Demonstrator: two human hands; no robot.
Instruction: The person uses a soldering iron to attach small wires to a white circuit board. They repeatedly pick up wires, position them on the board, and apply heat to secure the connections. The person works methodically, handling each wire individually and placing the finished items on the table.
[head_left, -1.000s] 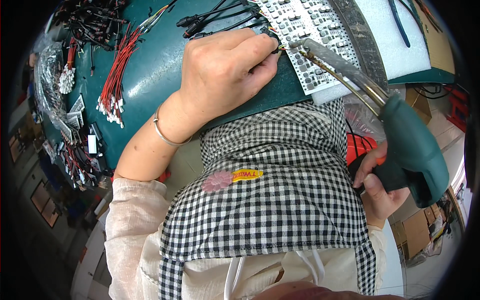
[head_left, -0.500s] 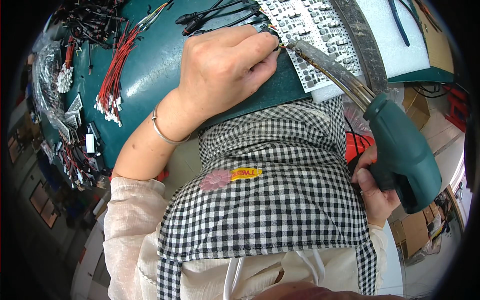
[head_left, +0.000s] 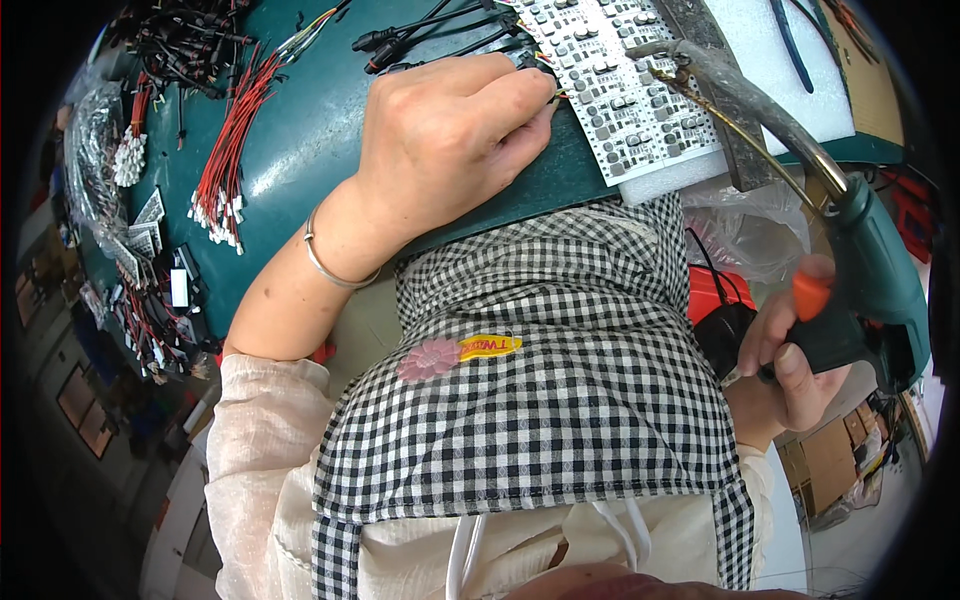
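Observation:
My left hand (head_left: 450, 140) is closed in a pinch at the near left edge of a white circuit board panel (head_left: 625, 135), which carries rows of small components. Between its fingers is a black cable (head_left: 527, 62), mostly hidden; thin coloured wires stick out past the fingertips toward the board. On the right, my right hand (head_left: 800, 375) grips the handle of a green soldering gun (head_left: 885, 260) with an orange trigger. Its long metal tip and thin feed tube hang above the panel, a little away from the wires.
White foam (head_left: 680, 175) lies under the panel, beside a dark worn strip (head_left: 735, 140). Black connector cables (head_left: 430, 35) lie beyond my left hand. Red wires with white plugs (head_left: 230, 150) and a black cable heap (head_left: 185, 45) cover the left of the green table (head_left: 300, 130).
My right hand has drawn the soldering gun to the right, so its tip has left the wires by my left fingertips. My left hand has stayed in place.

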